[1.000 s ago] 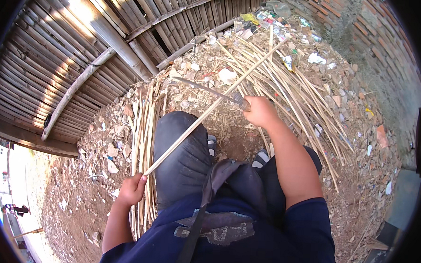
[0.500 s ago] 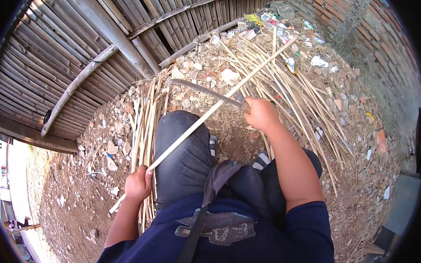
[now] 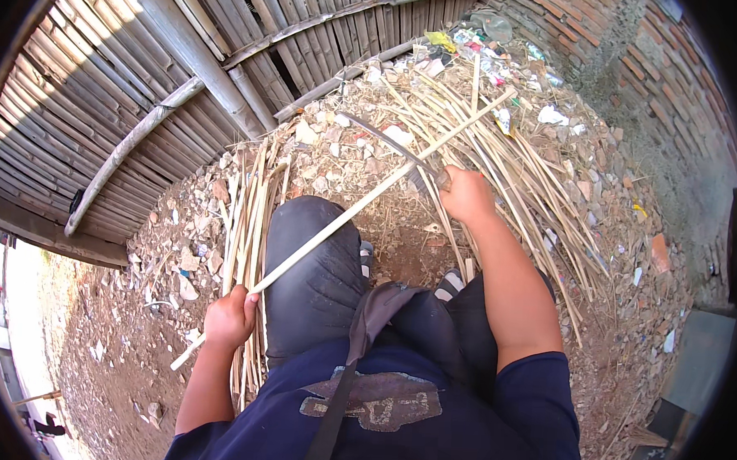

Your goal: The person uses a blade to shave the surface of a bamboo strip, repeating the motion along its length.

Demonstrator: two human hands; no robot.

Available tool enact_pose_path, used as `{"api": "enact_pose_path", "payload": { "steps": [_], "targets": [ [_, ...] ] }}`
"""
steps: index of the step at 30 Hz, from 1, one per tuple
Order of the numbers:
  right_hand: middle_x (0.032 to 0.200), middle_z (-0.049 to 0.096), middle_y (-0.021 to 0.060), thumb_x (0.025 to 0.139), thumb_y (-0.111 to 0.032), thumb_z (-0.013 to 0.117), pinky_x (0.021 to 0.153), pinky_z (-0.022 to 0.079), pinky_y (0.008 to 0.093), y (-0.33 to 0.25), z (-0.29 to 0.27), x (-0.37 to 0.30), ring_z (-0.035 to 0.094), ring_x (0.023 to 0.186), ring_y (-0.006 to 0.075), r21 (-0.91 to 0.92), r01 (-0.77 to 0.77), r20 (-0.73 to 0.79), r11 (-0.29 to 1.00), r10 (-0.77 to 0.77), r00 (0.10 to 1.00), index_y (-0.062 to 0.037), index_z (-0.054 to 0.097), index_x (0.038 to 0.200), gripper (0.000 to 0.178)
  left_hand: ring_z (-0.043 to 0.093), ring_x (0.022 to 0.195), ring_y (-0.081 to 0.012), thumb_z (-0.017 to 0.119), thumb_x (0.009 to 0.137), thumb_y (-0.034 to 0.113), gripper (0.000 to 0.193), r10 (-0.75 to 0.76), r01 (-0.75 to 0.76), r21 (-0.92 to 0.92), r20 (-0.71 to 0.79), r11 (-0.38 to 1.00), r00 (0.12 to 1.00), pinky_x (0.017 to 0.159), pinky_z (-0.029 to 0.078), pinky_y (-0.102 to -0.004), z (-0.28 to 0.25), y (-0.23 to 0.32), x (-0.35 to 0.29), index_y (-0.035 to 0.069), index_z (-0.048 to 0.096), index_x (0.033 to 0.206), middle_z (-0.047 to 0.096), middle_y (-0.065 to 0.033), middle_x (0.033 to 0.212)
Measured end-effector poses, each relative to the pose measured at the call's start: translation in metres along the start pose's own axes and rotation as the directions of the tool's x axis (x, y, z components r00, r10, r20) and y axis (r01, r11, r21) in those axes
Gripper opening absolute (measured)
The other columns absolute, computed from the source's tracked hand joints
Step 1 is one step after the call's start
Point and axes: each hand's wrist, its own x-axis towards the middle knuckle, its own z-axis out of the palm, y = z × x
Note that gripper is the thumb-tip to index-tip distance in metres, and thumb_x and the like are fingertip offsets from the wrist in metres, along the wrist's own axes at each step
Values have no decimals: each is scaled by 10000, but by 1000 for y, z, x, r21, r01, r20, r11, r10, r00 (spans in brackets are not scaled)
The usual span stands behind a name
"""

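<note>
My left hand (image 3: 231, 316) is closed round the lower part of a long pale bamboo strip (image 3: 327, 231), whose short end pokes out below the fist. The strip slants up to the right across my left knee. In my right hand (image 3: 467, 195) is the handle of a curved sickle (image 3: 386, 140). Its dark blade crosses the strip near the right hand and points up to the left. Whether the cutting edge bites into the strip I cannot tell.
A bundle of bamboo strips (image 3: 250, 217) lies beside my left leg. More loose strips (image 3: 515, 175) spread over the rubble on the right. A bamboo wall (image 3: 86, 94) stands at the far left, a brick wall (image 3: 654, 86) at the right. Litter (image 3: 483, 54) lies far ahead.
My right hand has moved slightly right and the sickle blade has swung to point more upward. The bamboo strip and my left hand have slid a little down and left.
</note>
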Motion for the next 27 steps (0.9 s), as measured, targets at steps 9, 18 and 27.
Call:
{"api": "enact_pose_path", "payload": {
  "steps": [9,18,27],
  "targets": [
    [893,722,232,786,-162,714,793,562,504,7,24,-7,703,871,423,28,170,-5,985,-170,985,-48,696,1063,301,635,627,-481,526,1058,366,354,41,-47,-107,-62,993,997,573,497,-573,18,0,4,68,528,868,630,-239,662],
    [879,715,232,790,-180,730,782,562,505,-27,7,-18,708,866,409,-20,203,71,979,-201,977,-73,697,1079,310,643,628,-467,516,1059,356,333,63,-64,-18,-45,998,997,578,509,-567,-6,1,-4,77,528,879,647,-228,687],
    [905,721,230,785,-175,727,799,558,500,18,-4,4,703,901,411,-8,-7,-11,1000,7,1000,-101,717,1138,361,646,640,-464,535,1045,365,332,57,-56,18,-30,998,998,596,511,-570,-9,-4,4,76,542,881,646,-214,682]
  ]
}}
